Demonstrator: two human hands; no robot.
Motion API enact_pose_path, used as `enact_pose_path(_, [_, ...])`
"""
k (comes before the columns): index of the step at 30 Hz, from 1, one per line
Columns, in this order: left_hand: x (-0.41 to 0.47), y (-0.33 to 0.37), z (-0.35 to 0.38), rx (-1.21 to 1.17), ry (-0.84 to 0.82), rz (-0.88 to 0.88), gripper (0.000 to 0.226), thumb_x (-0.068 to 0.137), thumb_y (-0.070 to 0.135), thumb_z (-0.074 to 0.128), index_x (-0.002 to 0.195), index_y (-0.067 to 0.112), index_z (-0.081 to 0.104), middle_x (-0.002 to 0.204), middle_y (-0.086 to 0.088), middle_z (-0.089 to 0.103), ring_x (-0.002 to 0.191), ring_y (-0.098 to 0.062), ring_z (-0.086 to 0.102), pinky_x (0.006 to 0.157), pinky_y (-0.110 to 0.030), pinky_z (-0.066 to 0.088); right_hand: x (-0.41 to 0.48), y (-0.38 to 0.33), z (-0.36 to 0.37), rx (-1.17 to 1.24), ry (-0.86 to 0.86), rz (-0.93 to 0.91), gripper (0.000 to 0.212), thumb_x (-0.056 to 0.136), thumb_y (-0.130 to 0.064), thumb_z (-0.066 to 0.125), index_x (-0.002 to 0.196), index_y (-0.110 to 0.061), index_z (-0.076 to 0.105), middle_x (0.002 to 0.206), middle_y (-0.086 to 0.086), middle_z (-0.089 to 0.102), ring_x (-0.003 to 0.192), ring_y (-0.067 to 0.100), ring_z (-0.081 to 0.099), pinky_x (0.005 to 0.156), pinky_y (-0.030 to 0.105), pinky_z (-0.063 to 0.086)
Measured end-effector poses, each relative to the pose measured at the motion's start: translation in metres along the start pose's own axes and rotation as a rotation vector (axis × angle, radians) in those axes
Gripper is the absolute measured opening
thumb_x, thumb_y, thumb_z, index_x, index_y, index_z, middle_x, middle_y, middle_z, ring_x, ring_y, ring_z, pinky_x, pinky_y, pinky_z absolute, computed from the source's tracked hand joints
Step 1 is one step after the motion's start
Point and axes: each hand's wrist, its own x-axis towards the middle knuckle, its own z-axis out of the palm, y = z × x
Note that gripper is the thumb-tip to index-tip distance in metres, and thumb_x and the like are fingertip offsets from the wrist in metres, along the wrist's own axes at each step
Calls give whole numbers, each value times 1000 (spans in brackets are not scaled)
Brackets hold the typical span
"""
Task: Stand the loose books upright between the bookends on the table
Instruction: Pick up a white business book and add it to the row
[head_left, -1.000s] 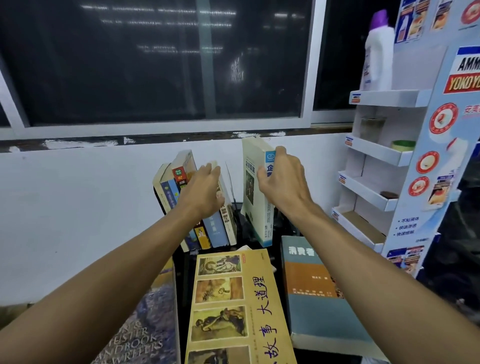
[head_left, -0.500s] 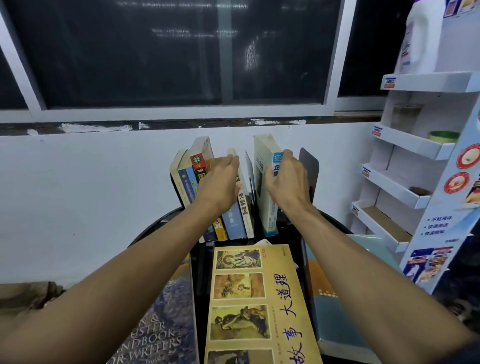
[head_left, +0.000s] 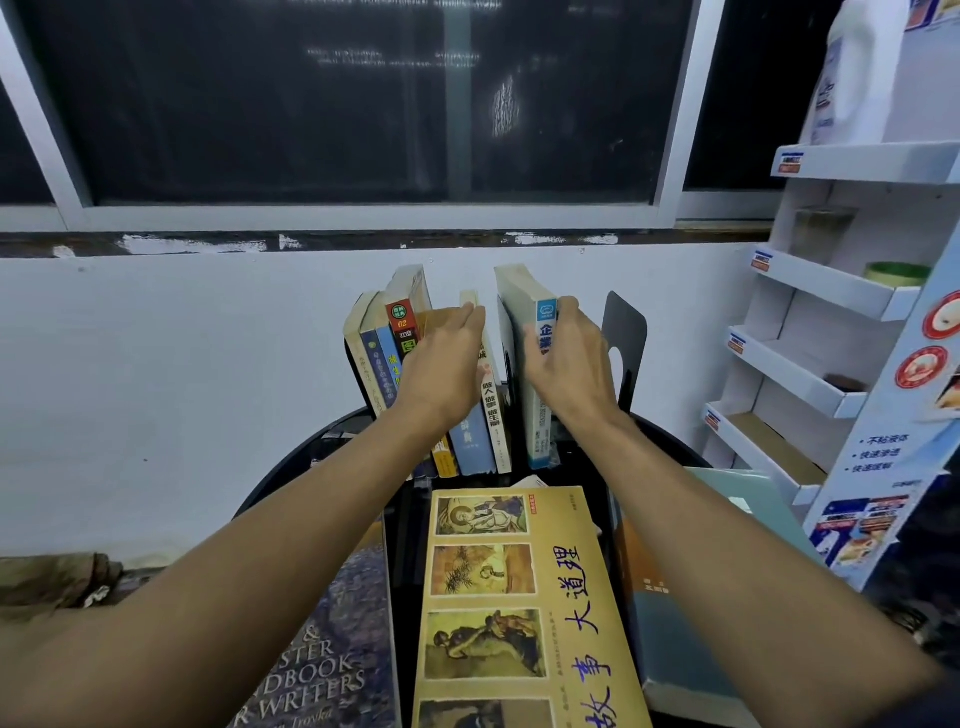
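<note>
Head view: both arms reach out to the back of the round black tabletop (head_left: 311, 467), where a row of books (head_left: 376, 364) stands against the white wall, leaning a bit to the left. The left hand (head_left: 441, 364) is laid flat on that row with the fingers pretty much straight and the fingertips up near the top of a thin cream book (head_left: 493, 415). So that grip is released, just pressing, not wrapped round anything. The right hand (head_left: 569, 364) has its grip closed on a thick white book (head_left: 519, 306) with a blue spine, thumb on one side and fingers over the other. That book is upright with its bottom edge on the tabletop, and there's a narrow gap between it and the leaning row. Just right of that hand a dark metal bookend (head_left: 626, 338) stands up, near the book, but I can't tell if they touch. Closer to the camera three books lie flat: a yellow book (head_left: 519, 597) with pictures in the middle, a purple book (head_left: 337, 665) on the left and a teal book (head_left: 675, 649) on the right, partly under the right arm. A white display shelf (head_left: 831, 296) stands off to the right.
</note>
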Motion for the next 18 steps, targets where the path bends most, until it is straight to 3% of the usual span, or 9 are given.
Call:
enact_pose_path(6, [0, -1, 1, -20, 6, -4, 72, 94, 14, 68, 155, 11, 30, 163, -6, 31, 139, -32, 45, 107, -48, 47, -6, 4, -5, 110, -94, -152, 51, 103, -29, 52, 150, -26, 33, 103, 10, 63, 86, 23, 59, 67, 33, 45])
enact_pose_path(11, [-1, 0, 1, -35, 23, -1, 74, 93, 14, 69, 155, 11, 29, 161, -7, 34, 141, -30, 43, 109, -44, 44, -2, 10, -11, 174, -202, -119, 47, 104, -32, 50, 149, -33, 36, 109, 6, 61, 84, 17, 56, 72, 29, 41])
enact_pose_path(18, [-1, 0, -1, -65, 16, 1, 71, 91, 13, 71, 152, 11, 34, 157, -7, 41, 139, -31, 45, 107, -48, 46, 10, 14, -32, 145, -537, -105, 87, 91, -10, 69, 151, -46, 17, 119, 4, 56, 97, 16, 61, 73, 21, 43])
